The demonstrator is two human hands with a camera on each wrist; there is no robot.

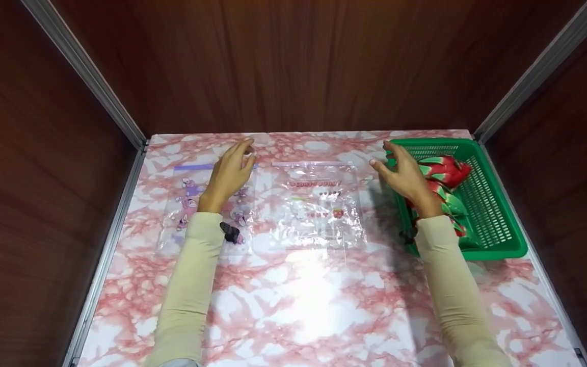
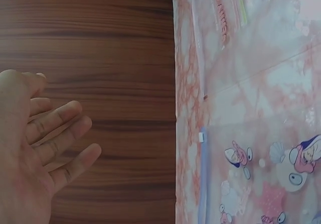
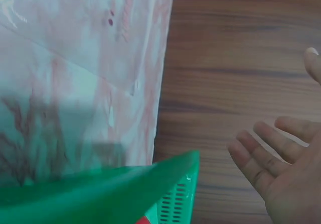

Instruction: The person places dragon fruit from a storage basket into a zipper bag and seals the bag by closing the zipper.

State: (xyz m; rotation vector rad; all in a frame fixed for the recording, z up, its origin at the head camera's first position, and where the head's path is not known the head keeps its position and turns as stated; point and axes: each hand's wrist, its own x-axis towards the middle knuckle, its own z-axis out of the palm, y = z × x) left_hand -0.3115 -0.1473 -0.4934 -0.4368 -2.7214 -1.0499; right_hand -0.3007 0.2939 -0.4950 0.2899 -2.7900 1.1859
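Wood-grain walls (image 1: 293, 66) stand on three sides of a table with pink-and-white marble pattern (image 1: 354, 311). On its right side there is a green plastic basket (image 1: 497, 252). Two clear zip bags lie flat, side by side: the pink-strip bag (image 1: 316, 206) in the middle, the purple-strip bag (image 1: 191, 204) farther left. The left hand (image 1: 230, 173) is raised above the latter, fingers loosely apart; the right hand (image 1: 405, 176), also with fingers apart, is over the basket's left rim. Red-and-green dragon fruits (image 1: 449, 171) rest inside the basket.
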